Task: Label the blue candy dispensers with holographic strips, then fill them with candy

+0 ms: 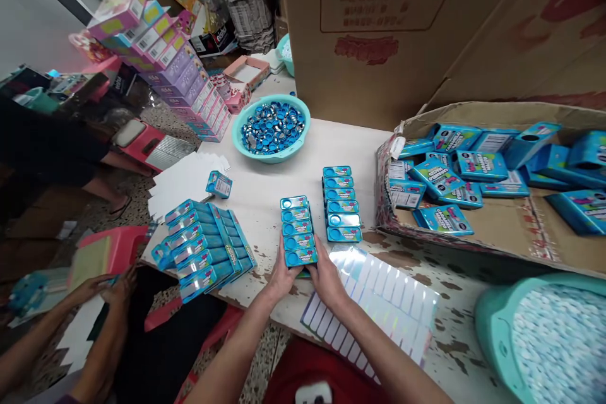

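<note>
The person's left hand (281, 276) and right hand (327, 276) grip the near end of a row of blue boxes (298, 241) from both sides, toward the near edge of the bench (341, 142). A second row (341, 206) stands just right — a glossy sheet (379, 303) nearer — while a basin (272, 157) of blue caps (272, 126) sits far left.

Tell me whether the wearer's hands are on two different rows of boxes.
No, the left hand and right hand hold opposite sides of one row of blue Caramelo boxes.
</note>
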The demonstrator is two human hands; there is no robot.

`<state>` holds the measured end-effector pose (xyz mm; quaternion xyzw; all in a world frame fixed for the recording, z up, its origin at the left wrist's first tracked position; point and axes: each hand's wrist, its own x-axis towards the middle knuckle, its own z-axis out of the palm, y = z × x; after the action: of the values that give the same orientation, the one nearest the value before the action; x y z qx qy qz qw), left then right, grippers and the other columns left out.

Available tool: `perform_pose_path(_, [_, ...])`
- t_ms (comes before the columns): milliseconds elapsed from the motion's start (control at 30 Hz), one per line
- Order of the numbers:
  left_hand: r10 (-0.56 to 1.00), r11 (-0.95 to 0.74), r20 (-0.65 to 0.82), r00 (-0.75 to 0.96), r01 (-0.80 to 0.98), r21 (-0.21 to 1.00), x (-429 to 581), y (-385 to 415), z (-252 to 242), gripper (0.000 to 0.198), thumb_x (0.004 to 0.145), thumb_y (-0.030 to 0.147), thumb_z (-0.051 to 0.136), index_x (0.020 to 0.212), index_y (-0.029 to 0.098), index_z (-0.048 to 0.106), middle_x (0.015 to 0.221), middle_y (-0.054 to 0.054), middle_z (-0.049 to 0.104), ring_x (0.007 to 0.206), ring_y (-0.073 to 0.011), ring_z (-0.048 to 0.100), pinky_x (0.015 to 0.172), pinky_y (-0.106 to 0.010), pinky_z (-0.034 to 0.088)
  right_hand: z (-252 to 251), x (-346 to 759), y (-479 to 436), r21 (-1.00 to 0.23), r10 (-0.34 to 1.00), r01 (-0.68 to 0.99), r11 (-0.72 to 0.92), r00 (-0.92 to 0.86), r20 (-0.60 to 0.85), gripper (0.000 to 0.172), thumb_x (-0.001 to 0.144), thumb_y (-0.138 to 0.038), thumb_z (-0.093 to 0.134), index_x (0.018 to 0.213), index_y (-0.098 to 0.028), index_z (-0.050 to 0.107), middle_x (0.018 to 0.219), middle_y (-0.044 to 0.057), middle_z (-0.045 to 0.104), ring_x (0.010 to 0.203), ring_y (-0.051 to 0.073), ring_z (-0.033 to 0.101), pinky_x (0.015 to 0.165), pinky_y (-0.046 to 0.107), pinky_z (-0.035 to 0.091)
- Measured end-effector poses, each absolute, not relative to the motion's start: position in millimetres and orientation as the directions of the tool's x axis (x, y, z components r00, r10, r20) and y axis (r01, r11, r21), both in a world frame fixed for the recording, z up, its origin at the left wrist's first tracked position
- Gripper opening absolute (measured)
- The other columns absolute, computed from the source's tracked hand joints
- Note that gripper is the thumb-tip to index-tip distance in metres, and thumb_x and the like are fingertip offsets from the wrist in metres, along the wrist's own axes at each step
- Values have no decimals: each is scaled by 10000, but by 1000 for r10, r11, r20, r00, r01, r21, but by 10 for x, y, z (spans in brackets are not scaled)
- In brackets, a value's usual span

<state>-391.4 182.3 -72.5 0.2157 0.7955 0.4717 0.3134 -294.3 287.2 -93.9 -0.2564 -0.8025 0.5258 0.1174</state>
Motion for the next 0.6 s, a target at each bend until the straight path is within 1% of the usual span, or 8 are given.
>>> perform_pose_path(67, [598, 552, -247, -762, 168, 816, -3919, 1779, -792, 979, 734, 389, 629, 1455, 194, -5, 1524, -132, 44, 1395, -275, 9, 1144, -441, 101, -957, -2951, 2853, -891, 538, 293, 347, -840, -67, 724, 841, -147, 439, 1459, -191, 63, 1463, 120, 273, 1338, 241, 281, 1062, 440, 333])
perform_pose_path(133, [596, 580, -218, -773, 227, 782, -3912, 1748, -824, 955, 766, 388, 592, 1453, 187, -40, 1525, -132, -8, 1395, -270, -20, 1141, -448, 109, -979, -2961, 2848, -878, 550, 288, 382, -834, -34, 745, 837, -156, 473, 1459, -199, 64, 1461, 123, 273, 1341, 246, 273, 1068, 447, 325])
perform_pose_path(267, [696, 558, -199, -690, 346, 755, -3908, 1696, -711, 816, 859, 360, 460, 1451, 196, -78, 1526, -120, 40, 1395, -250, 88, 1120, -441, 196, -1043, -2987, 2874, -857, 587, 293, 425, -809, 15, 753, 829, -180, 525, 1456, -223, 109, 1422, 121, 348, 1306, 252, 338, 1043, 454, 364])
perform_pose_path(367, [747, 589, -238, -621, 451, 671, -4057, 1686, -369, 786, 833, 342, 486, 1461, 179, 42, 1509, -133, 148, 1382, -278, 151, 1109, -463, 213, -1116, -2990, 2890, -842, 602, 299, 449, -798, 37, 725, 834, -223, 543, 1449, -239, 158, 1412, 106, 373, 1287, 255, 368, 1035, 463, 376])
perform_pose_path(433, [757, 599, -226, -613, 512, 616, -4340, 1764, -8, 707, 834, 345, 477, 1450, 201, 161, 1487, -117, 238, 1354, -276, 246, 1092, -450, 255, -1174, -2979, 2886, -835, 605, 292, 466, -794, 60, 685, 846, -245, 535, 1441, -242, 195, 1417, 95, 371, 1292, 251, 363, 1047, 463, 362])
perform_pose_path(467, [758, 596, -196, -622, 538, 596, -4555, 1839, 189, 657, 856, 350, 439, 1445, 214, 179, 1473, -105, 278, 1324, -258, 315, 1076, -428, 289, -1203, -2970, 2882, -833, 608, 288, 472, -791, 71, 665, 852, -248, 526, 1438, -241, 211, 1414, 92, 377, 1290, 249, 367, 1051, 462, 358])
perform_pose_path(533, [698, 666, -135, -703, 568, 483, -5116, 2040, 545, 598, 868, 389, 416, 1416, 208, 256, 1396, -118, 411, 1215, -259, 461, 1006, -415, 369, -1261, -2950, 2872, -830, 614, 285, 479, -785, 85, 632, 862, -243, 506, 1432, -240, 234, 1403, 91, 397, 1277, 247, 389, 1049, 462, 363])
perform_pose_path(600, [577, 798, -123, -807, 526, 295, -5751, 2239, 767, 622, 835, 398, 470, 1380, 145, 306, 1294, -171, 508, 1145, -301, 515, 965, -444, 381, -1311, -2930, 2862, -828, 614, 281, 485, -784, 94, 610, 866, -223, 490, 1427, -243, 252, 1390, 89, 419, 1260, 246, 416, 1036, 464, 380])
